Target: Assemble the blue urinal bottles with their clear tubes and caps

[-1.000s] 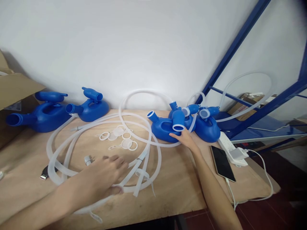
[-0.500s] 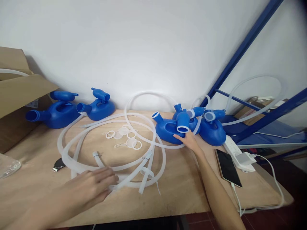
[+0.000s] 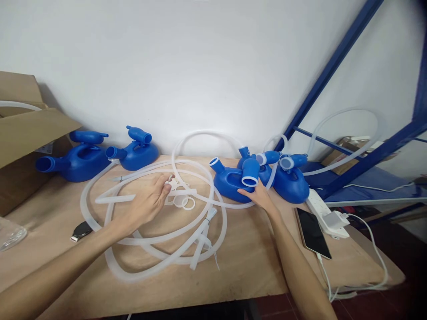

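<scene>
My right hand [image 3: 262, 195] grips a blue urinal bottle [image 3: 228, 184] near its downturned, white-rimmed spout. Its thumb lies against the bottle, and the other fingers are partly hidden. Over the middle of the table my left hand [image 3: 150, 200] is closed, with a translucent hose [image 3: 183, 192] running through or under it. Its fingertips are at the white rings and caps [image 3: 181, 201]; a small white piece shows between them, and whether it is pinched I cannot tell. More hose [image 3: 130, 275] lies in loose loops, tied near a bundled end [image 3: 211, 214].
Two blue bottles [image 3: 140, 155] stand at the back left beside a cardboard box [image 3: 20, 182]. More bottles [image 3: 290, 184] with hoses stand at right. A phone [image 3: 313, 233] charges beside a power strip [image 3: 328, 218]. A blue metal frame [image 3: 333, 80] rises on the right.
My left hand has moved up and away across the table to the white rings, and a straight length of hose now lies at it. My right hand stays on the bottle.
</scene>
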A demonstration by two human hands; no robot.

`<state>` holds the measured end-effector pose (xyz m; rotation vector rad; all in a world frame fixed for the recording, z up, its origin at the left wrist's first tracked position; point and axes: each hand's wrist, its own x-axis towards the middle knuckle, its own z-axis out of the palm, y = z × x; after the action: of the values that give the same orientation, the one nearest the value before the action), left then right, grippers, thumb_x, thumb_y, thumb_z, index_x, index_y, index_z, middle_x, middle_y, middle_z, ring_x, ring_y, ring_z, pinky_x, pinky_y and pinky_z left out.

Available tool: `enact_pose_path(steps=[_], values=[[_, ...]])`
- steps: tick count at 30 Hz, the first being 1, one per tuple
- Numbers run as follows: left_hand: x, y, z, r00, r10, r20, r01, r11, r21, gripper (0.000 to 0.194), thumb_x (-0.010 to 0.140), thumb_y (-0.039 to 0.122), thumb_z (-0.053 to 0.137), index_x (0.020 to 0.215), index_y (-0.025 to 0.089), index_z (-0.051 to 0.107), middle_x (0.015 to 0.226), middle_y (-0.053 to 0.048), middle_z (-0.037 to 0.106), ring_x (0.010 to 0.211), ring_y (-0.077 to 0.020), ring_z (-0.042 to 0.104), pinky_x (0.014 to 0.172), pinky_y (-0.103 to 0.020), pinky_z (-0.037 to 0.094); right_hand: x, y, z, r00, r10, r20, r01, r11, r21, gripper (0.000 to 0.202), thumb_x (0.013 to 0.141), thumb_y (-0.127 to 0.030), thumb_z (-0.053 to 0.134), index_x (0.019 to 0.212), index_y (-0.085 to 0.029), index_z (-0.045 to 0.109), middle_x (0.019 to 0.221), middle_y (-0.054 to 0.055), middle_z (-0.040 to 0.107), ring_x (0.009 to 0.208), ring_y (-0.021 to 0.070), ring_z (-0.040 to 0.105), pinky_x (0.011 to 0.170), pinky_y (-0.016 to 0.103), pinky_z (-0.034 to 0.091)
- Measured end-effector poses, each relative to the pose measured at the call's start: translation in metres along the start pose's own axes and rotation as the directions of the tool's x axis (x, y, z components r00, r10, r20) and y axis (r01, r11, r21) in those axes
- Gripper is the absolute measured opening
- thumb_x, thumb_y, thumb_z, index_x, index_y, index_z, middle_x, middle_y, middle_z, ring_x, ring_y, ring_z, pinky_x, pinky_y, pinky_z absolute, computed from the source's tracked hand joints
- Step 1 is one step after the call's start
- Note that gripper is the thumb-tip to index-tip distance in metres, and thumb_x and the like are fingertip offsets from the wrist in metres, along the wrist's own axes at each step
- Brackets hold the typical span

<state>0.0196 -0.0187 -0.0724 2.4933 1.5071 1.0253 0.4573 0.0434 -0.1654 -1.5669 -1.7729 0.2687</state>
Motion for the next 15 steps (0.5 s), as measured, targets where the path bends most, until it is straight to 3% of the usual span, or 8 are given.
enact_pose_path(steps=[3, 5, 11, 13, 15], values=[[0.041, 0.003, 0.015, 0.992, 0.060, 0.110, -0.073, 0.990, 0.122, 0.053, 0.111, 0.047, 0.022, 0.137, 0.020, 0.059, 0.119, -0.013, 0.072, 0.098, -0.0296, 0.071, 0.084, -0.040, 0.054, -0.002, -0.007, -0.005, 0.999, 0.021, 0.048, -0.026, 0.995, 0.100, 0.085, 0.079, -0.068, 0.077, 0.144, -0.022, 0.049, 0.144, 0.016, 0.058, 0.141, 0.0368, 0.051, 0.120, 0.054, 0.040], [0.073, 0.010, 0.024, 0.991, 0.064, 0.114, -0.085, 0.978, 0.188, 0.053, 0.111, 0.047, 0.022, 0.135, 0.020, 0.060, 0.114, -0.012, 0.073, 0.095, -0.0301, 0.072, 0.080, -0.038, 0.052, -0.002, -0.009, -0.008, 0.995, 0.035, 0.094, -0.050, 0.986, 0.160, 0.087, 0.079, -0.065, 0.079, 0.148, -0.024, 0.046, 0.147, 0.014, 0.057, 0.142, 0.0357, 0.051, 0.121, 0.054, 0.040], [0.158, 0.037, 0.069, 0.985, -0.006, 0.173, -0.048, 0.951, 0.307, 0.059, 0.111, 0.046, 0.019, 0.099, 0.015, 0.069, 0.094, -0.016, 0.075, 0.091, -0.0316, 0.073, 0.076, -0.036, 0.048, -0.003, -0.012, -0.013, 0.985, 0.061, 0.160, -0.102, 0.960, 0.260, 0.098, 0.075, -0.064, 0.082, 0.155, -0.025, 0.040, 0.150, 0.014, 0.057, 0.142, 0.0366, 0.051, 0.122, 0.056, 0.039], [0.174, 0.040, 0.075, 0.984, 0.014, 0.179, -0.073, 0.941, 0.331, 0.061, 0.111, 0.044, 0.019, 0.099, 0.014, 0.071, 0.096, -0.018, 0.076, 0.092, -0.0325, 0.073, 0.077, -0.037, 0.048, -0.004, -0.013, -0.014, 0.984, 0.059, 0.166, -0.102, 0.959, 0.263, 0.097, 0.076, -0.062, 0.082, 0.155, -0.026, 0.039, 0.149, 0.014, 0.057, 0.141, 0.0356, 0.052, 0.122, 0.056, 0.039], [0.188, 0.035, 0.070, 0.983, 0.043, 0.177, -0.103, 0.932, 0.349, 0.061, 0.111, 0.042, 0.020, 0.099, 0.014, 0.073, 0.098, -0.020, 0.077, 0.093, -0.0333, 0.073, 0.078, -0.038, 0.048, -0.004, -0.014, -0.014, 0.984, 0.063, 0.167, -0.106, 0.960, 0.258, 0.095, 0.076, -0.061, 0.082, 0.153, -0.026, 0.041, 0.149, 0.014, 0.057, 0.141, 0.0352, 0.053, 0.123, 0.056, 0.038]])
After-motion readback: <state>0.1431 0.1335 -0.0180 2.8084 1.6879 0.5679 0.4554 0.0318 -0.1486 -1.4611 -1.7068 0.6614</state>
